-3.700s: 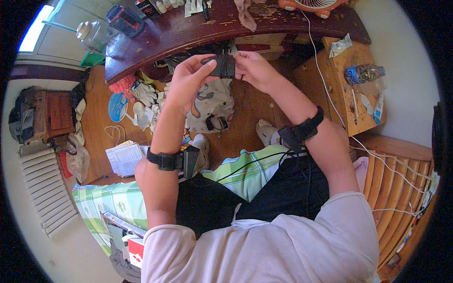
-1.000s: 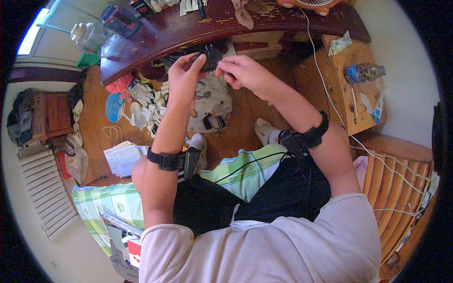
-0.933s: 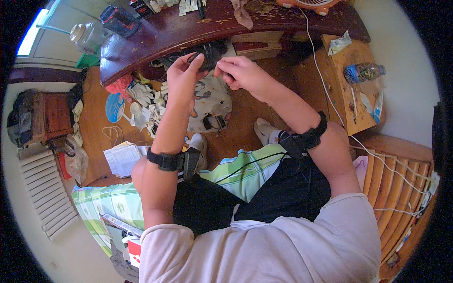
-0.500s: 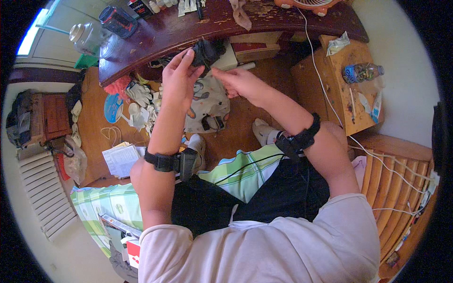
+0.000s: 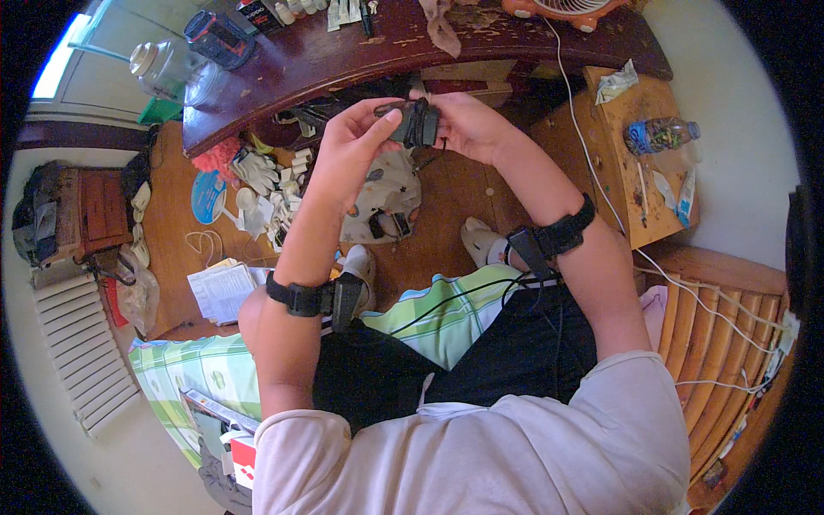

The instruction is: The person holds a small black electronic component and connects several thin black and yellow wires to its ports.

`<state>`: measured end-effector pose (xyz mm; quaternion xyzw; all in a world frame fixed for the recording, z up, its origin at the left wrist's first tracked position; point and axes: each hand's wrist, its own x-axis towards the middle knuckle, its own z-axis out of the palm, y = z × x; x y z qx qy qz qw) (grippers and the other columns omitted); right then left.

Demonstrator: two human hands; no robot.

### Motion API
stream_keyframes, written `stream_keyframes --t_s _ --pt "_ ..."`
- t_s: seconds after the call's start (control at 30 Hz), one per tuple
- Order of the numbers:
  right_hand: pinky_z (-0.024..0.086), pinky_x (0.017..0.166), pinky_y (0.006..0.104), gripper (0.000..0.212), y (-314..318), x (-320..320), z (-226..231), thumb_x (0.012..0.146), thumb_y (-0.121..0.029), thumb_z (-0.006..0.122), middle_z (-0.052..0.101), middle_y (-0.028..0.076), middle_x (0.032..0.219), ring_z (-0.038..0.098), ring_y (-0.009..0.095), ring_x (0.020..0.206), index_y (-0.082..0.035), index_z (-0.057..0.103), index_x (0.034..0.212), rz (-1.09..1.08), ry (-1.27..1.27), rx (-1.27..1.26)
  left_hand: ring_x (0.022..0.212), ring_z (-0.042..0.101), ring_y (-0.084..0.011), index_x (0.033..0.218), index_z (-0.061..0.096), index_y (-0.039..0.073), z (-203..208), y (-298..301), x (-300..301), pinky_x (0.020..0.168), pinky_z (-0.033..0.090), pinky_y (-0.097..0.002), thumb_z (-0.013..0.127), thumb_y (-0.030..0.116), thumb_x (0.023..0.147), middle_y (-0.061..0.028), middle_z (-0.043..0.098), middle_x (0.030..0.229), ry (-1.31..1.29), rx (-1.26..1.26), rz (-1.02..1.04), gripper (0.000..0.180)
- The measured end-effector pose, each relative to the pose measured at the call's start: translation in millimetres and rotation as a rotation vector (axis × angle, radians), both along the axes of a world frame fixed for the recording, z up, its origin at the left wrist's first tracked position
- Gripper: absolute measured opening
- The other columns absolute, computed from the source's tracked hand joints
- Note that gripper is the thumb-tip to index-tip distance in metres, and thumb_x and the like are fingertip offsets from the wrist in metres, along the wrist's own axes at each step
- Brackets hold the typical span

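In front of the dark red desk's edge, both hands hold a small black boxy object (image 5: 418,124) with what looks like black cord wound around it. My left hand (image 5: 362,133) grips its left end, the thumb pressed on top. My right hand (image 5: 472,127) is at its right end; some of those fingers are hidden behind it. A short black end hangs below the object near the right fingers. Black strapped devices sit on my left forearm (image 5: 307,297) and my right arm (image 5: 549,240).
The desk (image 5: 318,64) carries jars, small bottles and an orange fan (image 5: 571,10). Papers (image 5: 225,290), gloves (image 5: 256,172) and a printed cloth bag (image 5: 386,193) lie on the floor. At right, a wooden cabinet (image 5: 631,184) holds a plastic bottle (image 5: 661,135). A white cable hangs beside it.
The black object has shifted right and slightly down, and it has turned. My right hand has moved up and right, from its lower edge to its right end. My left hand followed rightward.
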<state>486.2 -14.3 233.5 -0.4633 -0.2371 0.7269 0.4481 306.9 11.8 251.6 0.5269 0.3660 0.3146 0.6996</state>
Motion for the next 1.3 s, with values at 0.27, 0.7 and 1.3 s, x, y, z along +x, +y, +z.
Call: stream_keyframes --t_s 0.27,0.7,1.3 --pt "0.032 0.049 0.0236 0.030 12.8 31.0 -10.1 0.088 -0.028 0.054 0.039 -0.006 0.058 0.036 0.007 0.051 -0.013 0.046 0.064 0.040 0.014 0.101 0.076 0.055 -0.0057 0.108 0.060 0.004 2.8 0.1 3.0 0.068 0.046 -0.0202 0.062 0.020 0.085 0.0004 0.060 0.084 0.184 0.080 -0.047 0.028" --pt "0.035 0.050 0.0188 0.025 3.2 17.1 14.0 0.090 -0.022 0.048 0.052 -0.001 0.065 0.045 0.006 0.055 -0.001 0.060 0.084 0.239 -0.456 0.233 0.070 0.054 -0.0071 0.098 0.061 -0.002 -17.1 1.1 4.5 0.064 0.044 -0.0219 0.065 0.010 0.080 -0.0035 0.063 0.080 0.263 0.291 0.130 0.022" --pt "0.032 0.047 0.0220 0.030 -15.6 -22.5 -12.0 0.095 -0.027 0.041 0.043 -0.002 0.059 0.039 0.008 0.051 -0.003 0.052 0.079 0.278 -0.147 0.165 0.073 0.057 -0.0106 0.099 0.058 -0.004 -14.2 5.5 2.8 0.065 0.048 -0.0246 0.064 0.014 0.082 -0.0062 0.062 0.084 0.161 0.127 0.421 0.025"
